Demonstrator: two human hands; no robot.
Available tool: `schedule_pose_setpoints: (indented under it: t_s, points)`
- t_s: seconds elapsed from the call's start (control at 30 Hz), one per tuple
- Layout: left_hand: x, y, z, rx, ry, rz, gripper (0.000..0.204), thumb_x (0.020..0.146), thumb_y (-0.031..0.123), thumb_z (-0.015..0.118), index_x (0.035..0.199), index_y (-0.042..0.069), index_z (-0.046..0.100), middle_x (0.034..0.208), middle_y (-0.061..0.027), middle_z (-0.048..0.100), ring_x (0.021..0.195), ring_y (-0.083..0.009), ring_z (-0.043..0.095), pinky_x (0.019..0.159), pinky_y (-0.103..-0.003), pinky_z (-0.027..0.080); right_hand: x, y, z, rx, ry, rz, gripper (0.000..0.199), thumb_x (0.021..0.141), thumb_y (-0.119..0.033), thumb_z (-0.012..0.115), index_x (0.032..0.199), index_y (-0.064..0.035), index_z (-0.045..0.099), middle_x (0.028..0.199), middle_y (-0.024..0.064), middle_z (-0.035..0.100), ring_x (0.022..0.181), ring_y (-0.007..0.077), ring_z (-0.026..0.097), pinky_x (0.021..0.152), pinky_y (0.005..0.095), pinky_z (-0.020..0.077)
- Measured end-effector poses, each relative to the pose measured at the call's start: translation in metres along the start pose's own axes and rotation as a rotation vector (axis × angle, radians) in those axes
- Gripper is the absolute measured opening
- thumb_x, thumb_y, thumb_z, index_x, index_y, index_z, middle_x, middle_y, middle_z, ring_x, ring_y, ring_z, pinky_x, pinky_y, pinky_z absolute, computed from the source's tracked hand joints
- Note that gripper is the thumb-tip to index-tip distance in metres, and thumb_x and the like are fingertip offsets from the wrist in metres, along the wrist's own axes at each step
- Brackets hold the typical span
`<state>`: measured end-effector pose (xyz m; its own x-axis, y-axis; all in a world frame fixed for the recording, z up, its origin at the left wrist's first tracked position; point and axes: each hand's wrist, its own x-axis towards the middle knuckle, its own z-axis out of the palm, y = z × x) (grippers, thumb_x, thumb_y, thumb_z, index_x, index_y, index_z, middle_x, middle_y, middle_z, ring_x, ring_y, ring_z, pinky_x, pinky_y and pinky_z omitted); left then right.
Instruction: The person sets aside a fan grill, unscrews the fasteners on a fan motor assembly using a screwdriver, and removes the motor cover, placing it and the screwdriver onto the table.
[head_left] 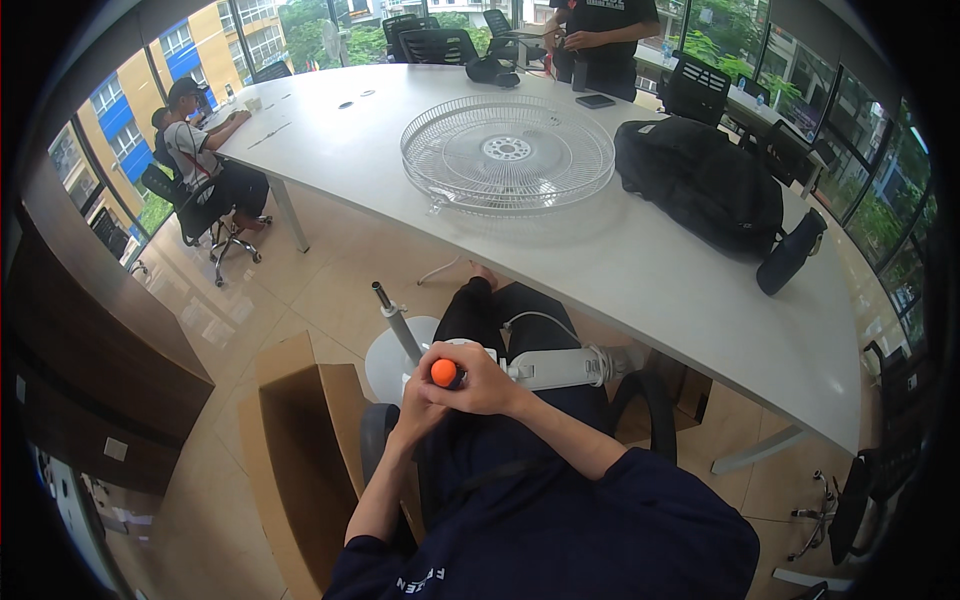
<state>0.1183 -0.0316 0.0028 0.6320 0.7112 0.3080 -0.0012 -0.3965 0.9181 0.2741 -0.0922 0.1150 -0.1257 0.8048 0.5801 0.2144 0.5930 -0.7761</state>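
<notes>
Both my hands are closed together in front of my lap. My left hand (420,398) and my right hand (487,382) wrap round what looks like a screwdriver (444,373), seen end-on. Its round orange butt points up, with a bit of dark handle beside it; its shaft is hidden. Under the hands lies a white fan body (552,369) across my lap, its left part covered by my fingers. A grey metal fan pole (400,330) rises just beyond my left hand, over a round white base (378,366) on the floor.
A wire fan guard (510,190) lies on the white table (340,150), beside a black backpack (700,180) and a dark bottle (790,255). An open cardboard box (290,440) stands at my left. One person (195,145) sits far left; another (610,45) stands beyond the table.
</notes>
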Motion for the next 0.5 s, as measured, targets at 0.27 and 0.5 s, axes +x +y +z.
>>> schedule_pose_setpoints:
  t_s: [0.27, 0.5]
  points:
    - [-0.002, -0.009, -0.006, -0.068, -0.001, 0.057, 0.050, 0.086, 0.007, 0.077, 0.130, -0.003, 0.056, 0.121, -0.0136, 0.065, 0.112, -0.0216, 0.065, 0.099, -0.035, 0.051, 0.000, 0.002, 0.000, 0.034, -0.006, 0.012, 0.018, 0.086, -0.014, 0.075, 0.095, -0.0051, 0.062, 0.079, 0.0109, 0.067, 0.072, 0.0251, 0.066, 0.070, 0.0332, 0.0507]
    - [-0.003, 0.003, 0.003, -0.037, 0.083, -0.037, 0.048, 0.085, 0.006, 0.076, 0.128, -0.003, 0.057, 0.120, -0.0129, 0.066, 0.111, -0.0214, 0.065, 0.099, -0.036, 0.051, -0.002, 0.002, 0.003, 0.029, -0.028, 0.023, 0.020, 0.086, -0.015, 0.076, 0.096, -0.0044, 0.062, 0.080, 0.0109, 0.067, 0.073, 0.0238, 0.066, 0.070, 0.0330, 0.0510]
